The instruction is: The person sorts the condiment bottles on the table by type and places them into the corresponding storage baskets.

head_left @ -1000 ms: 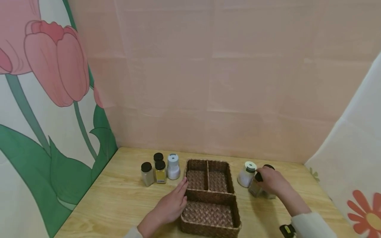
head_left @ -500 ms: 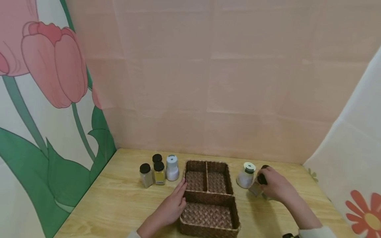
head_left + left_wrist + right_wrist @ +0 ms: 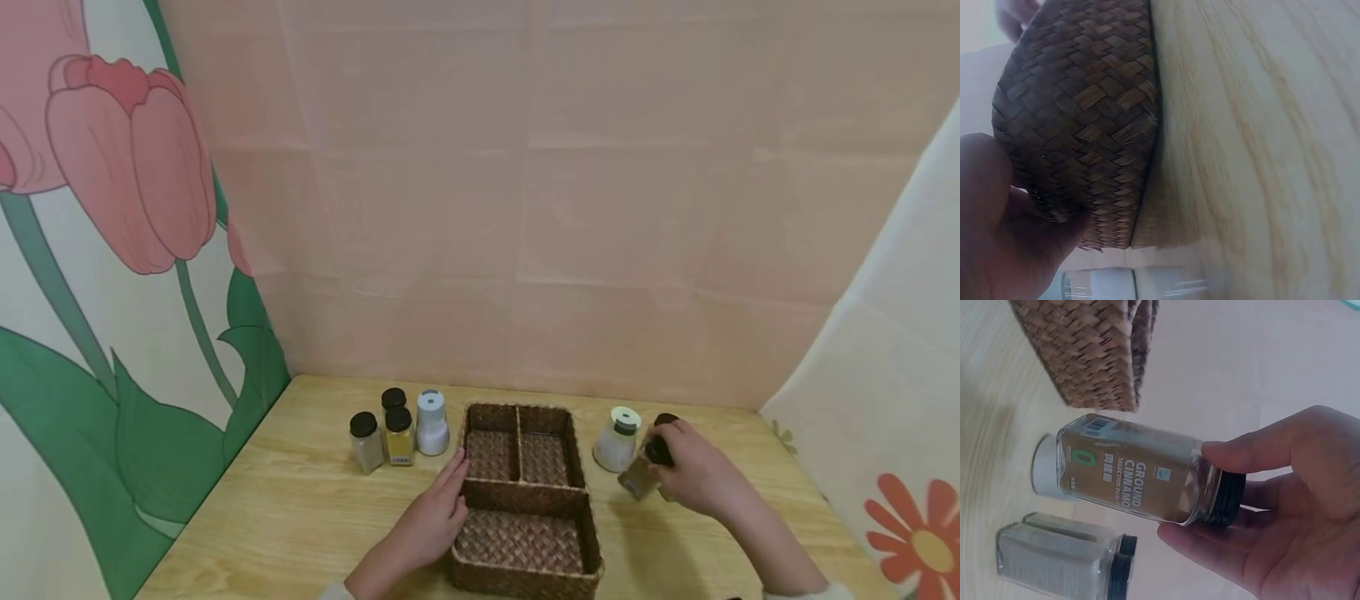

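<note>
Pale pink cloth (image 3: 450,208) covers the wall behind our work, with a tulip-printed hanging (image 3: 138,179) on the left and a white hanging (image 3: 911,350) on the right. Before us spreads a wood-grained table (image 3: 277,517). On it stands our brown woven basket (image 3: 525,578), split into two small compartments at the back and one wide one in front; we see woven floor in all three. Our left hand (image 3: 430,518) lies with straight fingers against the basket's left wall. Our right hand (image 3: 701,471) pinches a cinnamon jar (image 3: 1129,472) between thumb and fingers near its black lid, keeping it tilted and off the table, right of the basket. Near it we have a pale-capped shaker (image 3: 615,446) and a pale-filled jar (image 3: 1054,556). Left of the basket stand a blue-capped shaker (image 3: 432,427) with white contents, a yellow-filled jar (image 3: 400,443), a beige-filled jar (image 3: 368,450) and a rear jar (image 3: 393,397), its filling hidden.
</note>
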Demonstrator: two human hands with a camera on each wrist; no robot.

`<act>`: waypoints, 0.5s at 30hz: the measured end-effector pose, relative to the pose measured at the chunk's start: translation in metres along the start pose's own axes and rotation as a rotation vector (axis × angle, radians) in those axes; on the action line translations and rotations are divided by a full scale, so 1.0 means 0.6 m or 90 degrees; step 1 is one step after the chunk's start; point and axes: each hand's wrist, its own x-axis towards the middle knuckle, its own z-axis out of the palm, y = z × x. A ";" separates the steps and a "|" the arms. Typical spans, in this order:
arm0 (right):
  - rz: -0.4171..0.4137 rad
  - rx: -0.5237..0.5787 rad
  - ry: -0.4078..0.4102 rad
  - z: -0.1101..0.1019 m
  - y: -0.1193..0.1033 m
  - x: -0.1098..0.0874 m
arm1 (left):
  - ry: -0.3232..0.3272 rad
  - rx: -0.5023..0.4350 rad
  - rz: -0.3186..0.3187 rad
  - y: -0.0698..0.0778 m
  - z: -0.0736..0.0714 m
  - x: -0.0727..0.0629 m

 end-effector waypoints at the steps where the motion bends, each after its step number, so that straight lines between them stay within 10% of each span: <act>1: -0.004 -0.003 0.002 -0.001 -0.002 0.001 | 0.000 -0.001 0.000 -0.001 0.000 0.000; 15: -0.046 0.078 -0.016 -0.003 -0.026 0.023 | 0.004 -0.003 0.002 -0.003 0.005 -0.001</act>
